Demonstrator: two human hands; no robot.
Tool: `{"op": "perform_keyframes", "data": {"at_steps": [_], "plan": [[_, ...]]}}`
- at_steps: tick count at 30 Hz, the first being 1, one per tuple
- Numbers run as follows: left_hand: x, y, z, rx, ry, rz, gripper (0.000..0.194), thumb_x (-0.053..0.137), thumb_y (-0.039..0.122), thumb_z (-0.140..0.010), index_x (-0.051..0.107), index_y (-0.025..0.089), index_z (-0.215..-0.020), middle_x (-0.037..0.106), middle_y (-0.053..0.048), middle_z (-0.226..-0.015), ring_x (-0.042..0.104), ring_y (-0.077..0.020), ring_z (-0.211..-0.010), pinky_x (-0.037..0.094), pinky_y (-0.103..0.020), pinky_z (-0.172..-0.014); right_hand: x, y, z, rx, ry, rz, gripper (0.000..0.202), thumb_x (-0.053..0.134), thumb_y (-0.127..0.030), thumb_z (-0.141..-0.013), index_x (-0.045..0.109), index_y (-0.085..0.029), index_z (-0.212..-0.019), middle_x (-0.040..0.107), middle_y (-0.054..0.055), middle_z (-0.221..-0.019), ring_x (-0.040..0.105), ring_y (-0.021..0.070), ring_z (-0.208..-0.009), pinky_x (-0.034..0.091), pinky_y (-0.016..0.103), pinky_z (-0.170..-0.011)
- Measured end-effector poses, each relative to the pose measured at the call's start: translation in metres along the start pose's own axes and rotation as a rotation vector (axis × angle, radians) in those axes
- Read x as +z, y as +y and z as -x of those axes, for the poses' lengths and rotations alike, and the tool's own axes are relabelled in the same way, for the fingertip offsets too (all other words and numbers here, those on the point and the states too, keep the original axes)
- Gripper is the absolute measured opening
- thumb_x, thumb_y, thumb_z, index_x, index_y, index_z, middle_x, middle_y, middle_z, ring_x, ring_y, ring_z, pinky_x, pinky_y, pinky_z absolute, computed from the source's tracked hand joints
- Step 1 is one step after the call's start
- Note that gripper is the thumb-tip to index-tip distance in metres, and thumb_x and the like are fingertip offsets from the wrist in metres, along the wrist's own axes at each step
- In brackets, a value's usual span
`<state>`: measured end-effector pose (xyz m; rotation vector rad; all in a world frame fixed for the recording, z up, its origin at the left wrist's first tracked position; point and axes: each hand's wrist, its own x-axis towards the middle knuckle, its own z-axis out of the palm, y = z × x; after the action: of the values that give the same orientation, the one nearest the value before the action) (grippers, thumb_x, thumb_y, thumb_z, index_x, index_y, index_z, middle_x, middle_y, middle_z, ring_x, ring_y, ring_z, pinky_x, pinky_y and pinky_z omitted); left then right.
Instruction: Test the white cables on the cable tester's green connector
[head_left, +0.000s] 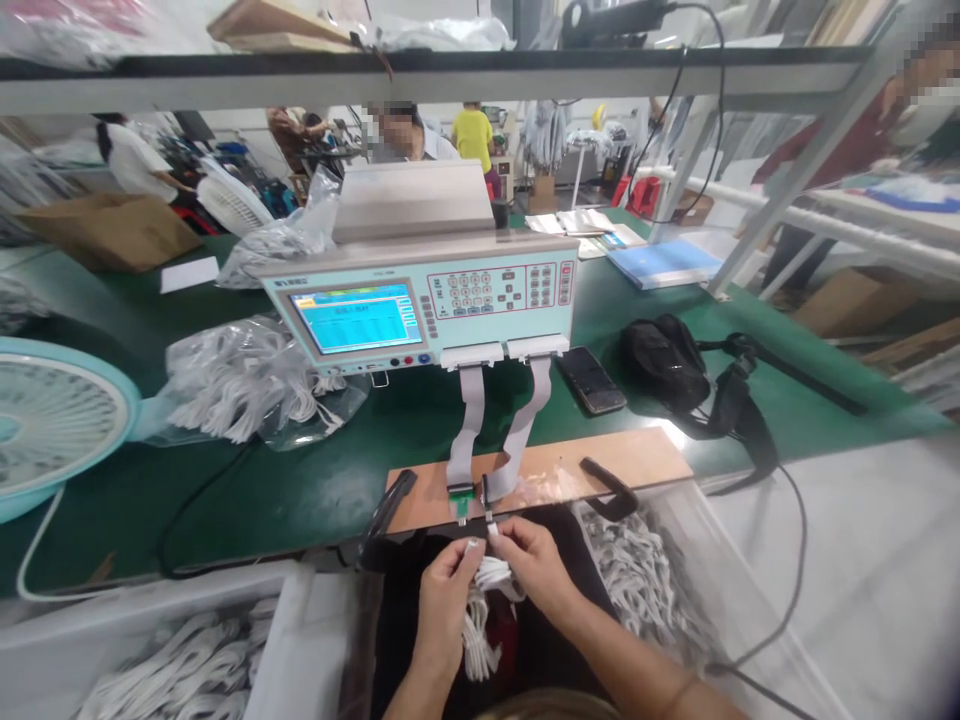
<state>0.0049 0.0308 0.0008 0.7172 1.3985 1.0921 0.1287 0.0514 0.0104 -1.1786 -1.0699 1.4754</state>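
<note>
My left hand [448, 590] pinches one end of a bundled white cable [480, 635], just below the green adapter board [462, 502]. With thumb and fingers closed, my right hand [534, 562] grips another white plug [493, 531] of the cable, right at the small metal connector [489, 516]; whether the two are joined I cannot tell. The coiled middle of the cable hangs between my hands. Two grey ribbon cables [468, 425] run from the board and connector up to a bench tester [495, 300] with a lit blue screen [356, 318].
White bins of coiled cables stand at left [281, 625] and right [720, 530]. On the green table [315, 500] lie bagged cables [232, 375], a phone [591, 380], a black bag [664, 360] and a fan [60, 425]. A wooden board [540, 465] lies at the front edge.
</note>
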Motion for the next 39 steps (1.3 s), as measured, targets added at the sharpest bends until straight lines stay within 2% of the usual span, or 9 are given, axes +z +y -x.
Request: {"op": "perform_keyframes", "data": {"at_steps": [3,6,11,13,17,26,31,39], "plan": [[-0.002,0.004,0.0,0.002,-0.001,0.013,0.029,0.068,0.04,-0.07,0.069,0.014,-0.083,0.059,0.001,-0.059,0.053,-0.0132,-0.056,0.043,-0.021,-0.052,0.002,0.002,-0.003,-0.02,0.027,0.015,0.029,0.063,-0.043,-0.074,0.06,-0.016,-0.064,0.052,-0.003,-0.056,0.043,0.011,-0.052,0.034,0.024,-0.052],[-0.01,0.007,-0.002,0.072,-0.022,-0.061,0.024,0.067,0.039,-0.071,0.069,0.016,-0.079,0.062,0.0,-0.066,0.055,-0.0141,-0.064,0.044,-0.02,-0.06,0.004,0.004,-0.003,-0.015,0.042,-0.015,0.029,0.065,-0.043,-0.073,0.06,-0.016,-0.064,0.051,-0.003,-0.054,0.042,0.0102,-0.049,0.032,0.023,-0.049],[-0.027,0.014,-0.012,0.118,-0.221,-0.187,0.028,0.06,0.04,-0.077,0.062,0.016,-0.062,0.051,0.003,-0.052,0.045,-0.01,-0.05,0.036,-0.018,-0.049,0.011,0.002,-0.003,0.13,0.067,-0.178,0.031,0.071,-0.044,-0.067,0.059,-0.016,-0.062,0.055,-0.002,-0.053,0.044,0.0103,-0.048,0.034,0.023,-0.049],[-0.032,0.016,-0.016,0.131,-0.258,-0.186,0.027,0.061,0.038,-0.076,0.061,0.016,-0.06,0.051,0.002,-0.053,0.045,-0.0103,-0.051,0.036,-0.019,-0.05,0.014,0.001,-0.004,0.19,0.087,-0.242,0.032,0.073,-0.044,-0.064,0.059,-0.015,-0.062,0.057,-0.002,-0.054,0.045,0.0105,-0.047,0.035,0.023,-0.049],[-0.03,0.017,-0.021,0.183,-0.161,-0.178,0.024,0.062,0.032,-0.074,0.062,0.016,-0.057,0.055,0.001,-0.058,0.048,-0.0118,-0.058,0.038,-0.019,-0.055,0.016,-0.003,-0.004,0.204,0.101,-0.289,0.032,0.074,-0.042,-0.063,0.058,-0.015,-0.061,0.054,-0.004,-0.051,0.041,0.0087,-0.046,0.032,0.022,-0.049],[-0.018,0.01,-0.018,0.194,-0.017,-0.113,0.022,0.061,0.03,-0.073,0.061,0.016,-0.056,0.054,0.003,-0.054,0.046,-0.012,-0.055,0.036,-0.02,-0.054,0.016,-0.016,-0.001,0.174,0.067,-0.234,0.031,0.073,-0.042,-0.064,0.06,-0.015,-0.06,0.05,-0.004,-0.05,0.037,0.0084,-0.047,0.03,0.022,-0.049],[-0.018,0.013,-0.017,0.232,-0.055,-0.127,0.021,0.061,0.028,-0.073,0.062,0.015,-0.057,0.055,0.001,-0.056,0.047,-0.0123,-0.056,0.036,-0.02,-0.053,0.017,-0.013,-0.001,0.184,0.067,-0.255,0.033,0.073,-0.046,-0.063,0.062,-0.015,-0.063,0.055,-0.003,-0.053,0.042,0.0097,-0.048,0.035,0.023,-0.052],[-0.014,0.01,-0.014,0.148,-0.056,-0.049,0.023,0.058,0.035,-0.077,0.065,0.016,-0.066,0.057,0.002,-0.059,0.048,-0.0128,-0.059,0.038,-0.02,-0.056,0.016,-0.008,-0.002,0.163,0.043,-0.283,0.03,0.073,-0.043,-0.066,0.065,-0.014,-0.069,0.06,-0.001,-0.058,0.048,0.011,-0.052,0.038,0.023,-0.055]]}}
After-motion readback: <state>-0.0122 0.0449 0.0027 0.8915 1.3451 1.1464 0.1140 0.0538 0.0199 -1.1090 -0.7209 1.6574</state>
